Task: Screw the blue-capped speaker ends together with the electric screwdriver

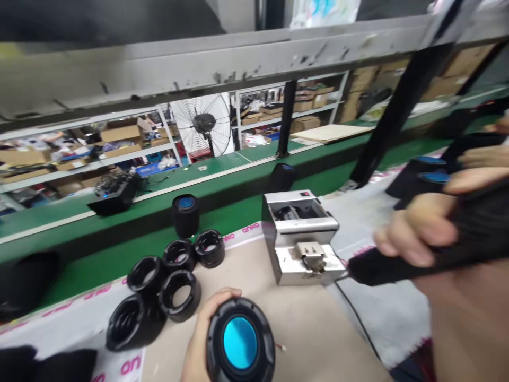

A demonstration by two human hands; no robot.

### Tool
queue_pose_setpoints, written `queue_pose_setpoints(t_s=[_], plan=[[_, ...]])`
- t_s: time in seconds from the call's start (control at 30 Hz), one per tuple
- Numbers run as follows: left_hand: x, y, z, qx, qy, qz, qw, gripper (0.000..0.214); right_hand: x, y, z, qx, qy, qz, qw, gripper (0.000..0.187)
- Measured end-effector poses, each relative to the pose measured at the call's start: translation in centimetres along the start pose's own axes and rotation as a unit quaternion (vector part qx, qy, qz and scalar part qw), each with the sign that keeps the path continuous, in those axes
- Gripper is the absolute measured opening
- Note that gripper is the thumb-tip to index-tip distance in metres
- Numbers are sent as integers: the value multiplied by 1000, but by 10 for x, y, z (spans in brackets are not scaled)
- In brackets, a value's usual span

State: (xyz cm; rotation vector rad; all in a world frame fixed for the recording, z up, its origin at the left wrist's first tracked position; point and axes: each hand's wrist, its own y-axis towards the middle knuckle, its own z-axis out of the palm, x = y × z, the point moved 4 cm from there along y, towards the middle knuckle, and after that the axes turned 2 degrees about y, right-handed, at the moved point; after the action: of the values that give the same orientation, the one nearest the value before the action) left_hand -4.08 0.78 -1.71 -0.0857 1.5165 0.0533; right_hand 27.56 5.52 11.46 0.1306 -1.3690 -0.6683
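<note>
Round black housing with shiny blue disc (240, 343), held.
Left hand (201, 342): grip around its side; right hand (417, 228): grip wrapped on long black tapered tool (385, 270).

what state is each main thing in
round black housing with blue disc: in left hand, disc facing camera
long black tool: gripped in right hand
five black rings: hollow, grouped
silver metal box: standing, power unclear
black blue-topped cylinder: upright
round wire fan: spinning unclear
</note>
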Motion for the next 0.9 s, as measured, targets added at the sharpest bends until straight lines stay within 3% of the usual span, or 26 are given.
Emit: queue_pose_setpoints(t_s=[0.03, 0.1, 0.3, 0.43, 0.5, 0.57, 0.67, 0.8, 0.9], plan=[[0, 3, 7, 16, 6, -2, 1000, 84, 0, 4, 6, 0, 91, 18, 996, 52], [-2, 7, 20, 45, 37, 9, 998, 98, -4, 8, 18, 1, 139, 18, 990, 55], [0, 17, 38, 68, 92, 83, 990, 91, -37, 11, 38, 40, 120, 25, 992, 55], [10, 34, 40, 74, 57, 57, 994, 43, -47, 10, 39, 56, 92, 47, 993, 55], [10, 37, 39, 78, 46, 51, 995, 34, -50, 10, 39, 64, 81, 54, 993, 56], [4, 32, 39, 90, 53, 76, 992, 44, -54, 10, 40, 74, 72, 61, 993, 58], [-10, 17, 43, 109, 79, 129, 982, 81, -63, 6, 39, 86, 64, 74, 991, 60], [-20, 7, 46, 103, 79, 158, 979, 89, -62, -2, 35, 102, 74, 79, 989, 59], [-18, 10, 47, 107, 67, 130, 983, 90, -47, -2, 31, 88, 102, 42, 990, 61]])
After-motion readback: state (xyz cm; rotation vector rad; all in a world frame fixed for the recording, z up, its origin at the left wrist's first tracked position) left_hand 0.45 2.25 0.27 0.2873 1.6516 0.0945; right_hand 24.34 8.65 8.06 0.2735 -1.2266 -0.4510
